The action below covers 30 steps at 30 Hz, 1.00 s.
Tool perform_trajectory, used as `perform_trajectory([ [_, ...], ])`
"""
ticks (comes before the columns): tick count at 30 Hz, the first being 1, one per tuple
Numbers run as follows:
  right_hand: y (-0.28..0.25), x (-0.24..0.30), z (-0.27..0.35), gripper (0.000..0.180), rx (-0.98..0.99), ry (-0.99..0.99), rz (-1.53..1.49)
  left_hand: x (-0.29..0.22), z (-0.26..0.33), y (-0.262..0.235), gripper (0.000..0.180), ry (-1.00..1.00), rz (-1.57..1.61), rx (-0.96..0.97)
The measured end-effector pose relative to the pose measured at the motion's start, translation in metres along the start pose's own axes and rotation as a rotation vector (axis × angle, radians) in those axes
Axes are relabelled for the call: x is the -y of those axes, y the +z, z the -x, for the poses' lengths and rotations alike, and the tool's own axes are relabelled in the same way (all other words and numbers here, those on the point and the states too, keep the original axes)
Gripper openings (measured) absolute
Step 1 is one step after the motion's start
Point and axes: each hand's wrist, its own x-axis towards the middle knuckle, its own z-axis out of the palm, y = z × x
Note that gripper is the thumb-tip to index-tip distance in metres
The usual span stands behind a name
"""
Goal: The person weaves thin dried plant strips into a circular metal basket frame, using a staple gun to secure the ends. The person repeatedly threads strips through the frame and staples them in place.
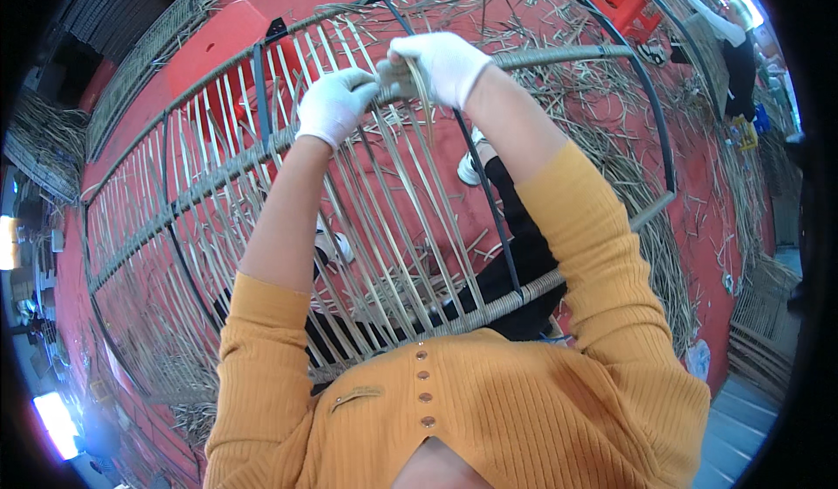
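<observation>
A dark metal frame (651, 109), strung with many pale, flat plant-fibre strips (397, 227), lies across my lap. Its middle rail (559, 56), wrapped in the same fibre, runs beneath both hands. My left hand (334, 107), in a white glove, is closed at this rail with fingertips pinched together; what they hold is hidden. Just right of it, my gloved right hand (443, 68) curls over the rail. A loose strip (422, 83) passes through its fingers and hangs down over the strung ones. Strips fill the frame left of my hands, while its right part shows bare bars.
Loose strips (602, 131) litter the red floor, thickest beyond and right of the frame. A red plastic stool (214, 53) stands beyond its left side, another red stool (618, 0) at the far right. Another person (738, 61) is at a second frame there. Woven panels (144, 70) lean at far left.
</observation>
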Motion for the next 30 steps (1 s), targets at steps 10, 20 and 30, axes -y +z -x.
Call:
perform_trajectory([
  [10, -0.004, 0.013, -0.063, 0.014, 0.124, 0.038, 0.130, -0.002, 0.004, 0.005, 0.028, 0.028, -0.070, -0.105],
  [20, -0.004, 0.012, -0.079, 0.020, 0.121, -0.058, 0.615, -0.017, 0.011, 0.012, 0.028, 0.026, 0.024, -0.137],
  [30, 0.014, -0.073, 0.041, 0.036, -0.660, -0.434, 0.414, -0.014, -0.044, -0.007, 0.044, -0.067, 0.115, 0.525],
])
